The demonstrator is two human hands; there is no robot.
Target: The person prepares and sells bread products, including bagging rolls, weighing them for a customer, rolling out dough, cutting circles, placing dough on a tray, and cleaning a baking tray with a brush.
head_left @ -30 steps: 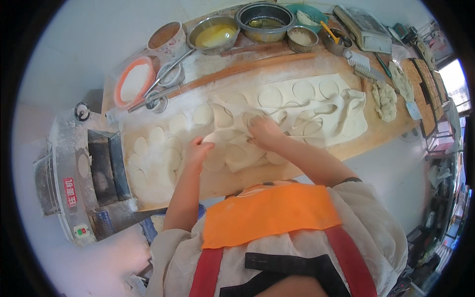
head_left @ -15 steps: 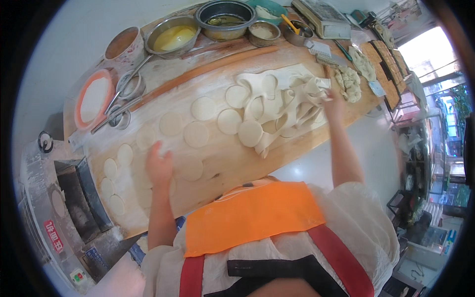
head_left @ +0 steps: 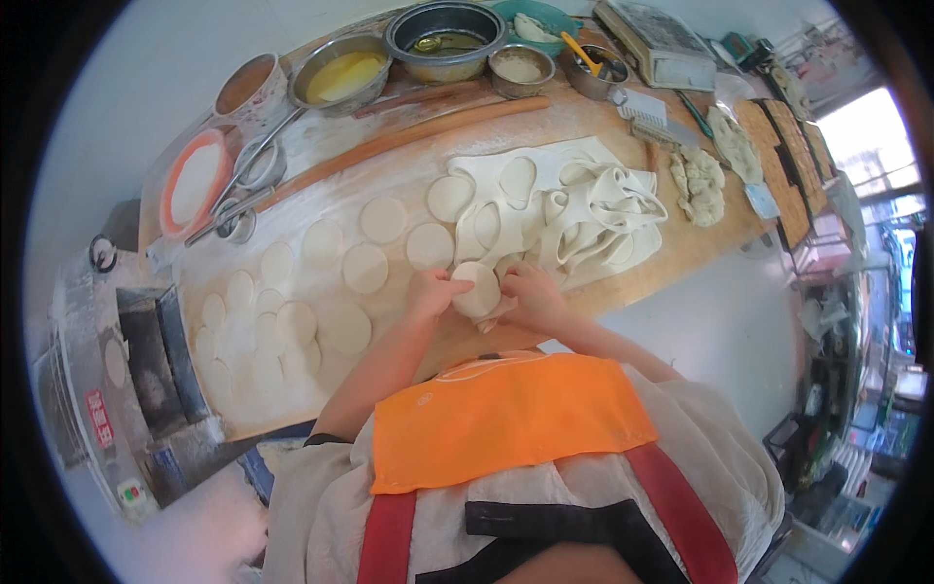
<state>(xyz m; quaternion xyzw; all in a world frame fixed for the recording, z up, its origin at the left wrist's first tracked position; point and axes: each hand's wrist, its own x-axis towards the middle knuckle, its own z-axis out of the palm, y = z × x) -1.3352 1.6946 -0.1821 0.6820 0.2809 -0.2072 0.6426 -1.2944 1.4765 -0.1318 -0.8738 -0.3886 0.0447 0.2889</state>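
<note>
At the wooden board's [head_left: 409,331] front middle, my left hand [head_left: 436,292] pinches the left edge of a pale dough round [head_left: 476,290]. My right hand [head_left: 529,294] is closed at that round's right edge, on dough; whether on the round or the scrap behind it is hard to tell. A bunched sheet of cut dough [head_left: 593,219] with round holes lies behind and right of my hands. Other flat dough rounds [head_left: 366,268] are spread over the left half of the board, some overlapping, on a dusting of flour.
Rolling pins [head_left: 409,127], a flour bowl [head_left: 195,180], metal bowls [head_left: 340,83] and a scale [head_left: 652,41] line the back. Lumpy dough [head_left: 697,190], scrapers [head_left: 650,109] and wooden slats [head_left: 778,165] sit right. A floury steel machine [head_left: 146,360] adjoins the board's left end.
The dough sheet has been lifted off the rounds and bunched rightward. Since half a second ago, both hands have come together at the front middle and taken hold of a round.
</note>
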